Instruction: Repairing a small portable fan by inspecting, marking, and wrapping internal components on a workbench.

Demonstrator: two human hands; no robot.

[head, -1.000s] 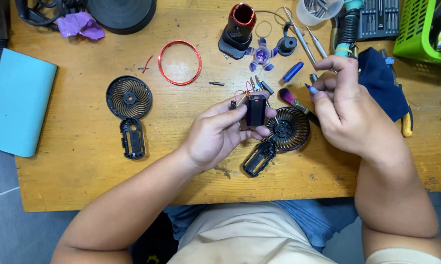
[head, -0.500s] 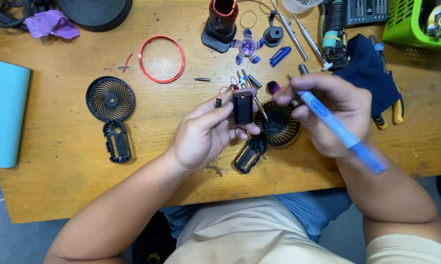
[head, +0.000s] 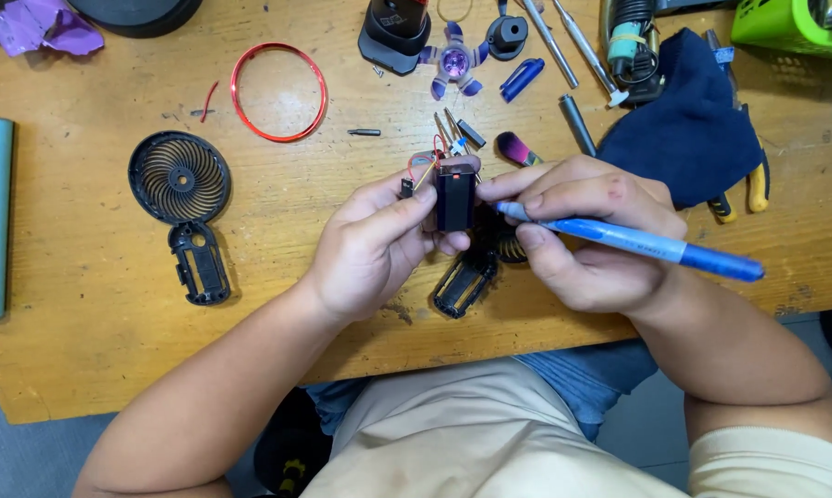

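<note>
A small black block (head: 455, 195) with thin red and yellow wires (head: 422, 166) at its top is held above the middle of the wooden counter (head: 93, 350), pinched between thumb and fingers of the left hand (head: 379, 244). The right hand (head: 586, 231) is closed around a blue pen (head: 642, 243), its tip touching the block's right side, the barrel pointing out to the right. Directly beneath the hands lie a black fan grille, mostly hidden, and a black slotted housing (head: 465, 286). To the left rest a second round grille (head: 179, 177) and a black handle shell (head: 199, 263), just beside each other. Farther back sit a red ring (head: 278, 92), a purple fan blade (head: 455, 65), and a dark blue cloth (head: 688, 138).
</note>
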